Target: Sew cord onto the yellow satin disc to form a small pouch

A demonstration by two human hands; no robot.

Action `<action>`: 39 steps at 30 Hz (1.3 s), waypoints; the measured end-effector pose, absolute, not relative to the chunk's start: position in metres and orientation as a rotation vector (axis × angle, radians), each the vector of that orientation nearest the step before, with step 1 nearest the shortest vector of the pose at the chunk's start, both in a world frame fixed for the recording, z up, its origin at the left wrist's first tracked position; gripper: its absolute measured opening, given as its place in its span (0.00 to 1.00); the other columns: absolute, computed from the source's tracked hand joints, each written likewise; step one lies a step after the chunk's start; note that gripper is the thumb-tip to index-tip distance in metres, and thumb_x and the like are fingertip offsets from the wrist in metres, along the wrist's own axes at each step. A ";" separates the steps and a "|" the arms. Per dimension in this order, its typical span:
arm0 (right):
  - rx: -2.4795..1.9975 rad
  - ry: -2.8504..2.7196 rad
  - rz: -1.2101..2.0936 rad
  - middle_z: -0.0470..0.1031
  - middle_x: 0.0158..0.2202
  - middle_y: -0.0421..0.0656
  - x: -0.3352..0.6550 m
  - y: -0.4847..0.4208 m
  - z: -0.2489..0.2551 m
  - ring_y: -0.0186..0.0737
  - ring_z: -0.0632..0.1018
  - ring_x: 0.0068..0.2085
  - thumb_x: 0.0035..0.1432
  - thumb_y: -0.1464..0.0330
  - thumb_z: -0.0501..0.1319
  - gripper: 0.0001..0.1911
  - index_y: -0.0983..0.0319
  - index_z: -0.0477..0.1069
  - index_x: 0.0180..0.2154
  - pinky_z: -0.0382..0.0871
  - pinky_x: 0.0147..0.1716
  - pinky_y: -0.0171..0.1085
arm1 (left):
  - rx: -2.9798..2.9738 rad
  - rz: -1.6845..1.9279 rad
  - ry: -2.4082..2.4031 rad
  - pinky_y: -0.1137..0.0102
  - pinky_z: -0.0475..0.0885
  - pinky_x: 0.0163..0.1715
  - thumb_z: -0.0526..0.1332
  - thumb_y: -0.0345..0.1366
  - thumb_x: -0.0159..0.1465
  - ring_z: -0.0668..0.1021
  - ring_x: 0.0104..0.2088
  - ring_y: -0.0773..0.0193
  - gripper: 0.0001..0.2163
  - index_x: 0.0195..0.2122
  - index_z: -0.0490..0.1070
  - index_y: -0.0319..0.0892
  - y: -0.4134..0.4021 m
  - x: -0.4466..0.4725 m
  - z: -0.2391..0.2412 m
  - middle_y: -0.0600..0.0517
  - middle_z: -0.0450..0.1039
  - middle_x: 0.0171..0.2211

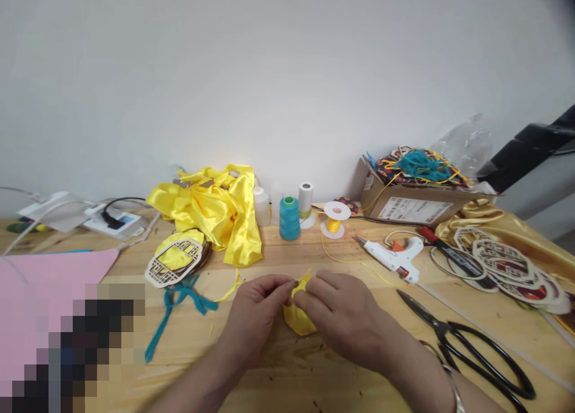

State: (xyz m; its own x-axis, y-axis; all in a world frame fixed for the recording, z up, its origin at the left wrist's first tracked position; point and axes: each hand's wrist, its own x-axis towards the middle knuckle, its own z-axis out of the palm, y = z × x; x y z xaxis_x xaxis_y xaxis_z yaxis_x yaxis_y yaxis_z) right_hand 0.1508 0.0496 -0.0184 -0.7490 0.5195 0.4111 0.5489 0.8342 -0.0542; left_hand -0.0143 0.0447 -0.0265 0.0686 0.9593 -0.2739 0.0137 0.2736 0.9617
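Note:
Close together at the front middle of the table, both hands work on a small yellow satin pouch (298,320). My left hand (263,302) pinches at its gathered top from the left, where a small dark bit shows at the fingertips; I cannot make out what that is. My right hand (336,305) has its fingers closed on the pouch's upper right side, and they hide part of the gathered neck. To the left lie a strip of yellow cloth (230,288) and a teal yarn tassel (179,299).
Black scissors (449,332) and a white glue gun (395,257) lie on the right, near wooden cutout discs (507,269). Behind stand a teal thread cone (290,218), a yellow cord spool (335,219), crumpled yellow satin (220,209) and a cardboard box (408,204).

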 end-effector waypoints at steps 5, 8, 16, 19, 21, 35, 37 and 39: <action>-0.970 -2.387 0.311 0.68 0.30 0.42 0.156 0.059 -0.019 0.35 0.67 0.32 0.58 0.75 0.54 0.07 0.63 0.71 0.33 0.59 0.29 0.34 | 1.195 0.837 1.215 0.71 0.65 0.29 0.62 0.34 0.54 0.73 0.27 0.63 0.07 0.28 0.80 0.42 0.045 -0.014 -0.024 0.54 0.74 0.21; -0.971 -2.212 0.637 0.70 0.29 0.41 0.157 0.063 -0.016 0.33 0.70 0.33 0.56 0.76 0.56 0.07 0.64 0.72 0.30 0.61 0.31 0.32 | 1.176 0.771 1.156 0.74 0.62 0.24 0.62 0.34 0.54 0.69 0.22 0.67 0.06 0.26 0.80 0.41 0.043 -0.015 -0.024 0.55 0.72 0.19; -1.105 -1.708 1.390 0.74 0.24 0.39 0.154 0.072 -0.017 0.31 0.71 0.26 0.48 0.70 0.62 0.04 0.63 0.76 0.26 0.63 0.26 0.31 | 0.840 0.845 0.929 0.74 0.47 0.17 0.64 0.37 0.53 0.57 0.17 0.74 0.10 0.18 0.73 0.37 0.042 -0.016 -0.032 0.57 0.62 0.15; -1.097 -1.440 1.637 0.76 0.25 0.40 0.149 0.070 -0.022 0.32 0.72 0.26 0.45 0.67 0.64 0.07 0.64 0.76 0.28 0.64 0.26 0.32 | 0.722 0.894 0.888 0.74 0.45 0.16 0.67 0.37 0.51 0.55 0.16 0.75 0.09 0.20 0.73 0.36 0.043 -0.017 -0.033 0.57 0.61 0.15; -1.093 -1.307 1.716 0.75 0.25 0.40 0.146 0.069 -0.023 0.30 0.71 0.24 0.43 0.66 0.66 0.09 0.64 0.75 0.29 0.63 0.24 0.31 | 0.673 0.921 0.861 0.75 0.44 0.16 0.67 0.36 0.50 0.54 0.16 0.76 0.09 0.20 0.73 0.36 0.044 -0.017 -0.032 0.58 0.59 0.14; -1.025 -1.207 1.667 0.72 0.23 0.38 0.139 0.065 -0.020 0.31 0.70 0.26 0.40 0.65 0.68 0.10 0.64 0.73 0.25 0.64 0.27 0.32 | 0.691 0.947 0.868 0.75 0.44 0.16 0.66 0.37 0.52 0.53 0.16 0.76 0.10 0.20 0.72 0.36 0.044 -0.016 -0.035 0.59 0.58 0.15; -1.074 -1.262 1.586 0.71 0.22 0.38 0.140 0.066 -0.021 0.31 0.69 0.25 0.41 0.65 0.67 0.09 0.64 0.72 0.22 0.63 0.27 0.32 | 0.723 0.939 0.889 0.74 0.45 0.17 0.65 0.37 0.54 0.53 0.16 0.76 0.10 0.21 0.72 0.36 0.043 -0.016 -0.036 0.59 0.57 0.15; -1.116 -1.337 1.489 0.70 0.22 0.38 0.140 0.066 -0.022 0.31 0.68 0.26 0.42 0.66 0.66 0.09 0.65 0.71 0.21 0.62 0.27 0.32 | 0.768 0.939 0.905 0.74 0.45 0.17 0.64 0.37 0.55 0.53 0.16 0.75 0.11 0.19 0.72 0.37 0.042 -0.016 -0.036 0.59 0.57 0.14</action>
